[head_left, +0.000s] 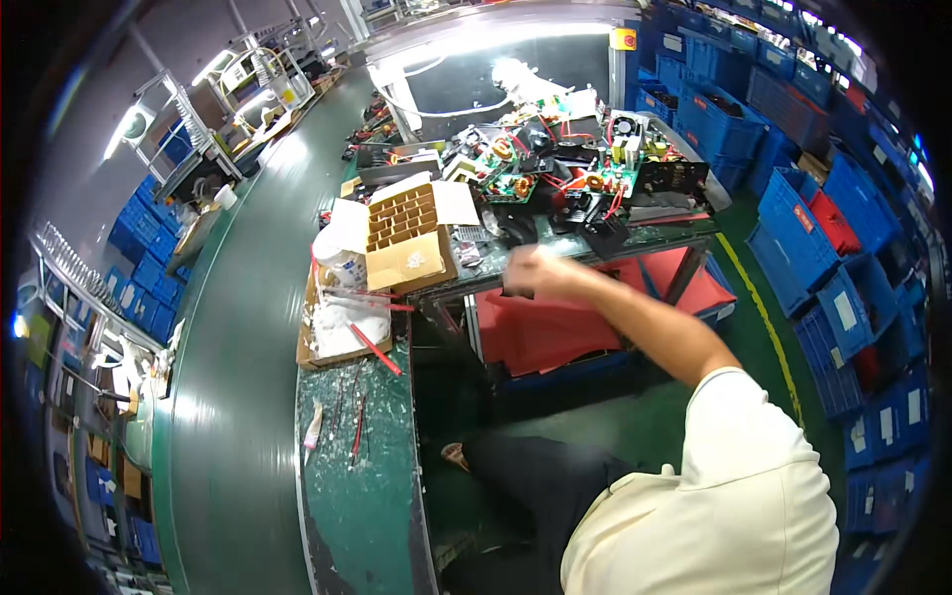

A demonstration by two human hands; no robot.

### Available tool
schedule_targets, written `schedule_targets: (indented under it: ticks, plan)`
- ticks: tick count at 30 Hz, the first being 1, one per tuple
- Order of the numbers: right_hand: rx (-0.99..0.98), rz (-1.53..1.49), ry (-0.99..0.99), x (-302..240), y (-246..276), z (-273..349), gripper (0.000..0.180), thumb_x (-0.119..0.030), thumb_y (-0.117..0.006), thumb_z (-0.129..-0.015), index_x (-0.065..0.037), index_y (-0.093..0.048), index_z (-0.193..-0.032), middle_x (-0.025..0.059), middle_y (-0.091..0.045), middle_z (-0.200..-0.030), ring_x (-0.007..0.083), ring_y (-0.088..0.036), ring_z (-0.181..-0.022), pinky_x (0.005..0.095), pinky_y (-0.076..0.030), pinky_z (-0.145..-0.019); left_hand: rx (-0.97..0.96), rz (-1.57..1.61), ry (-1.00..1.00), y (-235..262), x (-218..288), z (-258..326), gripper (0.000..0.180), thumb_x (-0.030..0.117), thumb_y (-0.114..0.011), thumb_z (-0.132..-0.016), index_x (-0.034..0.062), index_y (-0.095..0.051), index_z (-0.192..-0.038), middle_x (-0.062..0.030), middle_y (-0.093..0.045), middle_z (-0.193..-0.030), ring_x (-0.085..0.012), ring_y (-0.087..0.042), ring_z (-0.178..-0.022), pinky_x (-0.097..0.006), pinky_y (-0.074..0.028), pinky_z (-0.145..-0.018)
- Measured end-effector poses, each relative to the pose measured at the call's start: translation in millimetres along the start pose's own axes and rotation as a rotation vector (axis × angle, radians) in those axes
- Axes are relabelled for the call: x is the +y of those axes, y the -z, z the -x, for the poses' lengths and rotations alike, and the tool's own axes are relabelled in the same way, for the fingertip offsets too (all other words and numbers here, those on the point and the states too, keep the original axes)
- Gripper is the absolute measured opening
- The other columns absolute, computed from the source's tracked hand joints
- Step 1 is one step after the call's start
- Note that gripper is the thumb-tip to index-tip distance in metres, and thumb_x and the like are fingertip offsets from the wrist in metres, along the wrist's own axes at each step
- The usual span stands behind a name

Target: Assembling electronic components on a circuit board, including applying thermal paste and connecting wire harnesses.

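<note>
My right hand [534, 273] reaches out past the front edge of the workbench [645, 234], on a bare forearm from a cream sleeve. Motion blurs its fingers, so I cannot make out whether they hold anything. Nearest to it, on the bench, are small dark parts and a clear plastic bag [468, 256]. Left of the hand stands an open carton [436, 260] with a cardboard grid of cells and small white pieces on a flap. Beyond lie several green circuit boards [504, 159] with copper coils, red wires and black housings. My left hand is out of view.
A box of white material [342, 332] with red strips stands on the narrow green side bench [362, 496], near a small tube [313, 426]. A conveyor belt [238, 397] runs along the left. Red sheets [545, 332] lie under the workbench. Blue crates [793, 228] are stacked right.
</note>
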State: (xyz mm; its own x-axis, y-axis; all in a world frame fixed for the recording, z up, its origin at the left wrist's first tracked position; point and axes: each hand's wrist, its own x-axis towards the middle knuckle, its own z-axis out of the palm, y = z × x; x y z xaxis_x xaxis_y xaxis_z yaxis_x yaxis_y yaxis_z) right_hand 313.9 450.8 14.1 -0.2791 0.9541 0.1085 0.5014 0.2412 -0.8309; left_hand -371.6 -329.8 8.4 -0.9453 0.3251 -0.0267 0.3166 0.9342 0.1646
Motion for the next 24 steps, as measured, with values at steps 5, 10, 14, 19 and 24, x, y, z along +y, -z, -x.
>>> schedule_targets:
  ticks: [5, 10, 14, 19, 24]
  plan:
    - [1.038, 0.409, 0.184, -4.4, 128.4, -126.7, 0.055, -0.037, -0.072, -0.082, 0.005, -0.06, -0.115, 0.0249, -0.063, -0.113, 0.0371, -0.062, -0.105, 0.0412, -0.048, -0.092, 0.064, 0.063, -0.044, -8.2, 64.7, 66.3, 0.052, 0.034, -0.063, -0.087, 0.0023, -0.058, -0.128, -0.0207, -0.061, -0.124, -0.0377, -0.057, -0.111, -0.044, -0.044, -0.097]
    - [0.419, -0.024, -0.448, 27.7, 173.1, -174.8, 0.057, -0.052, -0.074, -0.078, -0.007, -0.068, -0.112, 0.0131, -0.067, -0.108, 0.0257, -0.063, -0.101, 0.0417, -0.053, -0.085, 0.102, 0.089, -0.13, -15.3, 166.7, 109.0, 0.048, 0.028, -0.064, -0.087, -0.0008, -0.058, -0.126, -0.0224, -0.062, -0.122, -0.037, -0.058, -0.11, -0.044, -0.044, -0.097]
    - [0.369, -0.351, -0.457, 23.0, 158.2, -189.7, 0.036, -0.04, -0.071, -0.087, -0.012, -0.065, -0.11, 0.0025, -0.062, -0.111, 0.0194, -0.06, -0.098, 0.0431, -0.057, -0.078, 0.135, 0.09, -0.165, -11.2, 242.3, 165.1, 0.046, 0.023, -0.065, -0.087, -0.0033, -0.058, -0.125, -0.0238, -0.062, -0.12, -0.0364, -0.058, -0.11, -0.044, -0.043, -0.098]
    - [0.268, -0.53, -0.553, 15.8, 152.4, -197.6, 0.053, -0.047, -0.069, -0.086, -0.015, -0.057, -0.126, 0.008, -0.052, -0.134, 0.0318, -0.054, -0.117, 0.0472, -0.059, -0.081, -1.035, 1.06, 0.04, -68.1, 378.1, 248.4, 0.052, 0.024, -0.062, -0.093, 0.0008, -0.049, -0.138, -0.0175, -0.051, -0.14, -0.0258, -0.057, -0.116, -0.04, -0.042, -0.102]
    - [0.469, -0.447, -0.466, 22.9, 151.0, -201.5, 0.041, -0.038, -0.071, -0.085, -0.011, -0.062, -0.115, 0.0125, -0.059, -0.119, 0.0322, -0.061, -0.103, 0.0505, -0.059, -0.072, -1.228, 0.978, -0.084, -75.7, 427.2, 281.7, 0.048, 0.018, -0.061, -0.094, -0.0011, -0.05, -0.136, -0.0149, -0.056, -0.131, -0.0225, -0.059, -0.109, -0.035, -0.046, -0.097]
